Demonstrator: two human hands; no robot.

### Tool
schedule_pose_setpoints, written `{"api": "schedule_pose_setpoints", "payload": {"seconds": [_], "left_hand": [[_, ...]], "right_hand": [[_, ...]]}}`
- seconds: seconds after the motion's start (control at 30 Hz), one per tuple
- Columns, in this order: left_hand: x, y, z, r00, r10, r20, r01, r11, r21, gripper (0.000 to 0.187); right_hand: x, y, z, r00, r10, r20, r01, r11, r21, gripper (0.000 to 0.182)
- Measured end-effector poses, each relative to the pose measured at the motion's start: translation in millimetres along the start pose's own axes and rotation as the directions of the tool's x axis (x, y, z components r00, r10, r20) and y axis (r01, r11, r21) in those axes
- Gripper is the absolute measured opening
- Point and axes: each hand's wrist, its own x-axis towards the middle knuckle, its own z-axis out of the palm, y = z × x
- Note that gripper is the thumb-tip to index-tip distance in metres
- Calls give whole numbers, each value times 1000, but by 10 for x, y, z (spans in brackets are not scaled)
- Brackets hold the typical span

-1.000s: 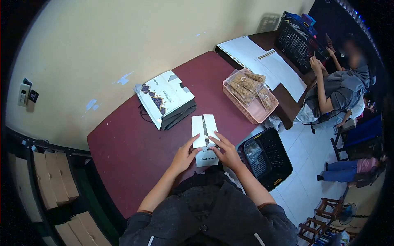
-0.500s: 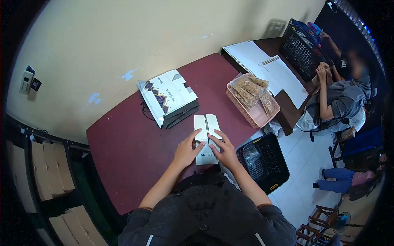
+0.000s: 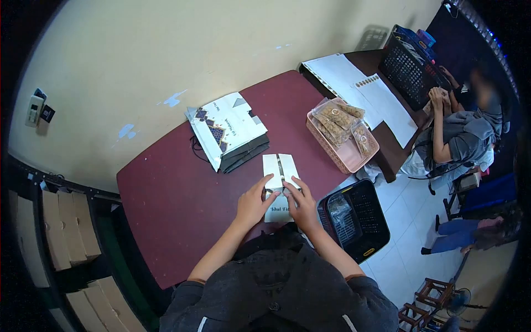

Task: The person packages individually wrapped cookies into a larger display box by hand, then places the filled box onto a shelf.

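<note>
A small white box (image 3: 280, 214) with dark printed lettering sits at the near edge of the maroon table (image 3: 171, 216). Its top panels (image 3: 271, 164) have a dark gap running between them. My left hand (image 3: 256, 200) grips the box from the left, with the thumb reaching in over the top. From the other side, my right hand (image 3: 301, 205) holds it with fingers bent onto the top panels. Both sets of fingertips press close to the middle seam and hide part of it. Beyond the box lie flat white patterned packages (image 3: 235, 124) stacked over black ones (image 3: 246, 156).
A pink basket (image 3: 315, 133) of bagged snacks stands on the table's right side. Black crates (image 3: 381, 221) sit on the floor at right. Papers (image 3: 387, 105) and a black crate (image 3: 406, 72) rest on the brown desk, where a person in grey (image 3: 464, 138) works.
My hands stay on the box, with only a slight shift of the right fingers over the top panels. At far right, the person in blue trousers has changed posture.
</note>
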Motion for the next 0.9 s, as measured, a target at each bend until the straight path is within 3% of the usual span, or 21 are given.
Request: {"api": "schedule_pose_setpoints", "payload": {"seconds": [0.23,0.43,0.53,0.73,0.9], "left_hand": [[-41,7,22,999,-28,28,27,999,18,50],[-36,7,7,997,-8,74,5,999,47,50],[-12,27,22,998,-1,63,-3,998,58,50],[-7,34,53,1000,13,0,-13,1000,19,50],[-2,50,49,997,5,71,-6,1000,13,50]], "right_hand": [[-65,-40,32,999,35,-2,-35,998,-58,33],[69,-102,-95,981,180,68,-190,959,208,30],[121,-61,-90,989,137,62,-147,967,209,34],[79,-76,-95,977,188,99,-205,959,196,35],[57,-69,-111,978,183,99,-198,964,177,44]]}}
